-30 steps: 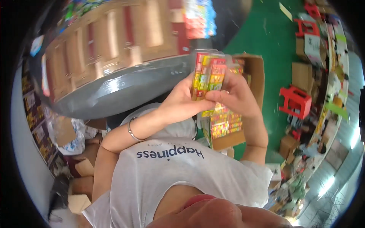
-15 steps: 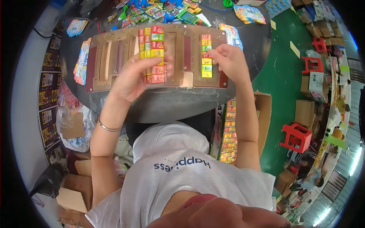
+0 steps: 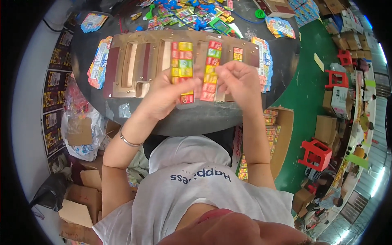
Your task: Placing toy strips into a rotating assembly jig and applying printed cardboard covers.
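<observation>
While your left hand (image 3: 165,94) holds bundle of colourful strips (image 3: 185,63) above slotted board (image 3: 154,53), your right hand (image 3: 243,83) pinches single strip (image 3: 211,67) by right edge, just beside bundle. Strips look light, rather stiff, maybe slippery; better you grip long edges near middle. Another strip (image 3: 237,54) lies in board's right slot. Card stacks flank board: left stack (image 3: 99,63), right stack (image 3: 265,63); sachet pile (image 3: 185,16) beyond. Your hands cover board's middle.

Red stool (image 3: 325,157) on green floor (image 3: 304,114), black bag (image 3: 48,194) beside cardboard box (image 3: 83,199), white plastic bag (image 3: 86,152) nearby
</observation>
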The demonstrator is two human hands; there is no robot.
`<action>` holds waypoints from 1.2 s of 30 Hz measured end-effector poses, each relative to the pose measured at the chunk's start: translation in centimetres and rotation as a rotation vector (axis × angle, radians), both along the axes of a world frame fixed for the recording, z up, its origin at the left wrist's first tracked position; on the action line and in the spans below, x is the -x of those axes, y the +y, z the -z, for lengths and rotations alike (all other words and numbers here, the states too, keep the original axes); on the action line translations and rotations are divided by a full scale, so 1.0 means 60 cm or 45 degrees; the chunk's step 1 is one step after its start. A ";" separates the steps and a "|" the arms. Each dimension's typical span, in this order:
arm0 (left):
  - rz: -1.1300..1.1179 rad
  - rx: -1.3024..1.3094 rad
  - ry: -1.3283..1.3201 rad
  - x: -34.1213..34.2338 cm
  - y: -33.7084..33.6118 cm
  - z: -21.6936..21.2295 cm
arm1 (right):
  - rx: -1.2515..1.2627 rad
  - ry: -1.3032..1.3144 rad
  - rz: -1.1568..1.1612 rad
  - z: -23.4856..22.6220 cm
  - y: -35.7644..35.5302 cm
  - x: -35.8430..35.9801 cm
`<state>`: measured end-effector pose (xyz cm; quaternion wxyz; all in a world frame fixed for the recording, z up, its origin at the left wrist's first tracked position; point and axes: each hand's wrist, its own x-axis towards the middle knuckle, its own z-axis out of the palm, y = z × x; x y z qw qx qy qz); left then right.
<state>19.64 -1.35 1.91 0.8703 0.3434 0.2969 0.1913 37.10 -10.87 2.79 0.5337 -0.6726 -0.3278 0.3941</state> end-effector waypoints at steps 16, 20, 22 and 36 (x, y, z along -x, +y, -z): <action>0.061 -0.320 0.240 0.103 0.040 0.023 | 0.043 -0.429 -0.282 -0.008 0.037 0.092; 0.019 -0.253 0.165 0.110 0.070 0.002 | 0.019 0.164 -0.259 0.012 0.071 0.093; -0.008 -0.277 0.339 0.125 0.118 -0.015 | 0.070 0.033 -0.244 0.014 0.099 0.079; -0.161 -2.862 1.174 0.151 0.150 0.020 | 0.002 -1.030 0.413 0.025 0.030 -0.027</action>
